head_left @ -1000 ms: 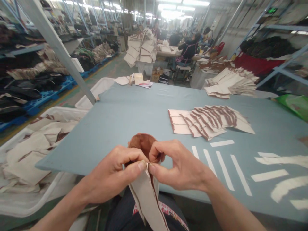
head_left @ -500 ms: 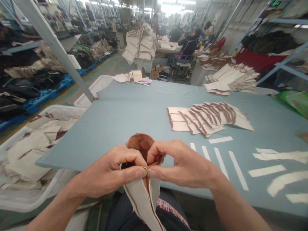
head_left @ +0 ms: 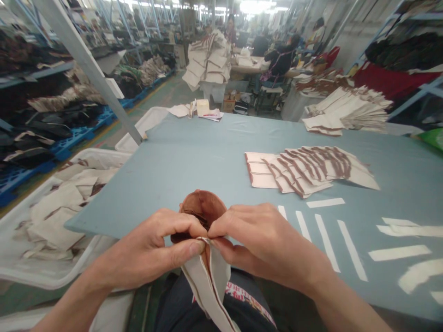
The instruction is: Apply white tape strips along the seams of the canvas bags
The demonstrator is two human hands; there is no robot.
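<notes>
A sewn piece of cream material [head_left: 195, 276] with a brown inner side [head_left: 204, 203] is held up at the table's near edge. Its brown part curls into a loop above my fingers, while the cream seam edges hang below towards my lap. My left hand [head_left: 155, 249] pinches the top of the seam between thumb and forefinger. Right beside it, my right hand [head_left: 266, 240] is closed on the same piece, the fingertips of both hands almost meeting. Just what lies between the fingertips is hidden.
The blue-grey table [head_left: 180, 161] carries overlapping cream and brown panels [head_left: 304, 168] and several pale strips [head_left: 327, 240]. A bin of cream pieces [head_left: 58, 216] stands left, near a slanted metal post [head_left: 100, 83]. Stacked panels [head_left: 349, 110] sit at the far right; a seated person [head_left: 280, 60] is beyond.
My right hand has shifted its grip slightly, its thumb lower and further from the left thumb. More of the brown loop shows. The view has turned a little to the left.
</notes>
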